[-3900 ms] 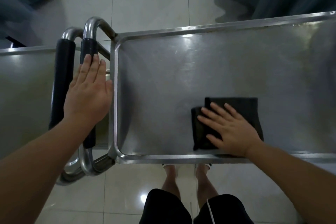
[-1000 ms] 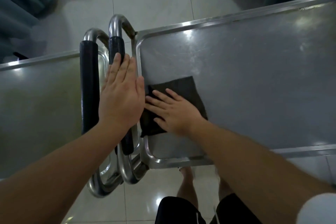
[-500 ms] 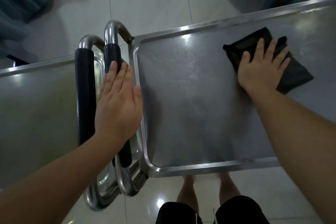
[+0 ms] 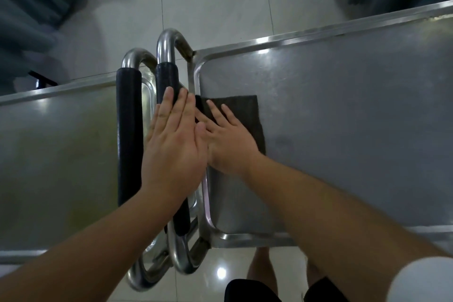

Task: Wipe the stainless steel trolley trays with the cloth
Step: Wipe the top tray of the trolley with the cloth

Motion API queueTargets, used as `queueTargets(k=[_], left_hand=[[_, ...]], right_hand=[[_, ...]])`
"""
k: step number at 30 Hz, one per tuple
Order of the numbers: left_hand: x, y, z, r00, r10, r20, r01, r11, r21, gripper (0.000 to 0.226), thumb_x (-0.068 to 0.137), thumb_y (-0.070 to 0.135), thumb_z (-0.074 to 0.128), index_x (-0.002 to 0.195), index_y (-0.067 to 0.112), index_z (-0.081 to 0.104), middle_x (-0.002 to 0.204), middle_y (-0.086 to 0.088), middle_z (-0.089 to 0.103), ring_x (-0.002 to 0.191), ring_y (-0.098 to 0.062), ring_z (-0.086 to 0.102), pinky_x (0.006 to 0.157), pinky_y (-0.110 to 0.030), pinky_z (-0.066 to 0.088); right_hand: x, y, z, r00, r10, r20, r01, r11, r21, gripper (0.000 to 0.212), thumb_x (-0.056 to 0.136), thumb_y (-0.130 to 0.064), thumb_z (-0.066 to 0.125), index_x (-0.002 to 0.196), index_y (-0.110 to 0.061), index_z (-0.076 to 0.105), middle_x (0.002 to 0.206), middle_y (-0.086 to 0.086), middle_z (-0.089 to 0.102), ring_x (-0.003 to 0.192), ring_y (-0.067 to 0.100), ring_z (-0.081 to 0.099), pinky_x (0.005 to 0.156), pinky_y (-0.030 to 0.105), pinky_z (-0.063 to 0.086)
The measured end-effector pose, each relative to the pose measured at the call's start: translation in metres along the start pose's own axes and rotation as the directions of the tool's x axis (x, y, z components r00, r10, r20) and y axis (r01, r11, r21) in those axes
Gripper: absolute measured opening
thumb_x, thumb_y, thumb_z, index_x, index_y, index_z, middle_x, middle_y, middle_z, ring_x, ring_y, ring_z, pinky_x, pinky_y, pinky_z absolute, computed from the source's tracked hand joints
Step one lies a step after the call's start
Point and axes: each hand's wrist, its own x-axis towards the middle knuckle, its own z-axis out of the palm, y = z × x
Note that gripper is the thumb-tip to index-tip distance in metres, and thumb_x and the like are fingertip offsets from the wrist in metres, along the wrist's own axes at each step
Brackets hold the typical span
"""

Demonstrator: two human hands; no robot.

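My right hand point(image 4: 228, 140), fingers flat, has swept the dark folded cloth point(image 4: 245, 115) back from the far right to the stainless steel trolley tray's point(image 4: 343, 117) left rim, finishing 1 pass. My left hand point(image 4: 171, 144) stays flat on the black-padded handle point(image 4: 166, 76).

cloth point(image 4: 247, 115) dark grey-brown | tray point(image 4: 343, 117) silver steel | handle grips point(image 4: 129, 135) black | floor tiles point(image 4: 215, 2) white
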Motion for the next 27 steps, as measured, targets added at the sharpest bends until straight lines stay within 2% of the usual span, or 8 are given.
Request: queueTargets(k=[3, 8, 15, 18, 20, 23, 25, 27], left_hand=[[0.000, -0.002, 0.000, 1.000, 0.010, 0.001, -0.010, 0.999, -0.030, 0.060, 0.112, 0.039, 0.024, 0.165, 0.011, 0.029, 0.174, -0.002, 0.020, 0.162, -0.009, -0.002, 0.132, -0.035, 0.000], [0.001, -0.002, 0.001, 1.000, 0.004, 0.014, -0.004, 0.999, -0.042, 0.063, 0.111, 0.043, 0.022, 0.165, 0.012, 0.029, 0.174, -0.001, 0.020, 0.162, -0.007, -0.004, 0.132, -0.036, 0.001], [0.000, -0.003, -0.001, 1.000, -0.004, 0.020, 0.005, 0.999, -0.042, 0.061, 0.112, 0.042, 0.023, 0.165, 0.012, 0.028, 0.175, -0.001, 0.019, 0.162, -0.006, -0.005, 0.131, -0.031, -0.004], [0.000, -0.004, 0.000, 1.000, -0.003, 0.025, 0.004, 0.999, -0.041, 0.060, 0.113, 0.042, 0.022, 0.166, 0.013, 0.026, 0.175, 0.000, 0.016, 0.162, -0.007, -0.006, 0.132, -0.033, -0.003], [0.000, -0.005, 0.001, 1.000, 0.002, 0.021, -0.002, 0.999, -0.034, 0.060, 0.113, 0.041, 0.022, 0.166, 0.012, 0.026, 0.175, -0.001, 0.017, 0.162, -0.008, -0.006, 0.132, -0.034, -0.003], [0.000, -0.005, 0.001, 1.000, 0.008, -0.002, -0.008, 0.999, -0.034, 0.060, 0.112, 0.039, 0.023, 0.165, 0.011, 0.029, 0.174, -0.003, 0.021, 0.163, -0.011, -0.002, 0.132, -0.037, 0.001], [0.000, -0.004, 0.003, 1.000, 0.012, -0.019, -0.013, 1.000, -0.023, 0.060, 0.111, 0.037, 0.025, 0.163, 0.008, 0.032, 0.173, -0.006, 0.025, 0.163, -0.014, 0.003, 0.133, -0.039, 0.005], [0.000, -0.005, 0.003, 1.000, 0.013, -0.011, -0.013, 1.000, -0.006, 0.060, 0.111, 0.036, 0.026, 0.164, 0.007, 0.032, 0.173, -0.007, 0.024, 0.163, -0.015, 0.003, 0.133, -0.042, 0.007]], right_hand=[[-0.017, 0.055, -0.016, 1.000, 0.000, 0.002, 0.000, 0.999, -0.053, 0.064, 0.104, -0.063, 0.018, 0.163, -0.038, 0.018, 0.172, -0.009, 0.009, 0.160, 0.022, -0.005, 0.129, 0.048, -0.001], [-0.053, 0.181, -0.060, 0.926, 0.367, -0.091, -0.373, 0.926, -0.056, 0.068, 0.099, -0.064, 0.025, 0.162, -0.038, 0.028, 0.172, -0.009, 0.017, 0.160, 0.025, 0.009, 0.127, 0.046, 0.002], [-0.071, 0.262, -0.089, 0.425, 0.889, -0.170, -0.876, 0.451, 0.171, 0.074, 0.098, -0.063, 0.010, 0.166, -0.032, 0.011, 0.174, -0.004, 0.000, 0.159, 0.033, -0.003, 0.127, 0.052, -0.003], [-0.030, 0.223, -0.082, 0.333, 0.929, -0.160, -0.894, 0.365, 0.259, 0.075, 0.098, -0.058, 0.015, 0.166, -0.028, 0.010, 0.174, -0.001, 0.001, 0.159, 0.037, -0.004, 0.127, 0.054, -0.004], [0.003, 0.180, -0.075, 0.397, 0.901, -0.174, -0.864, 0.431, 0.262, 0.075, 0.099, -0.055, 0.021, 0.167, -0.025, 0.012, 0.174, 0.000, 0.003, 0.159, 0.039, -0.001, 0.126, 0.056, -0.002], [0.050, 0.100, -0.060, 0.654, 0.738, -0.166, -0.717, 0.675, 0.176, 0.072, 0.101, -0.054, 0.028, 0.166, -0.027, 0.011, 0.174, -0.001, 0.001, 0.159, 0.037, -0.002, 0.127, 0.055, -0.002], [0.071, 0.049, -0.048, 0.858, 0.499, -0.123, -0.490, 0.866, 0.097, 0.070, 0.102, -0.055, 0.027, 0.166, -0.030, 0.013, 0.174, -0.003, 0.003, 0.159, 0.034, -0.006, 0.127, 0.053, -0.004], [0.080, 0.019, -0.041, 0.975, 0.220, -0.029, -0.219, 0.975, 0.045, 0.070, 0.101, -0.057, 0.016, 0.166, -0.032, 0.010, 0.174, -0.005, 0.001, 0.159, 0.033, -0.011, 0.127, 0.055, -0.004]])
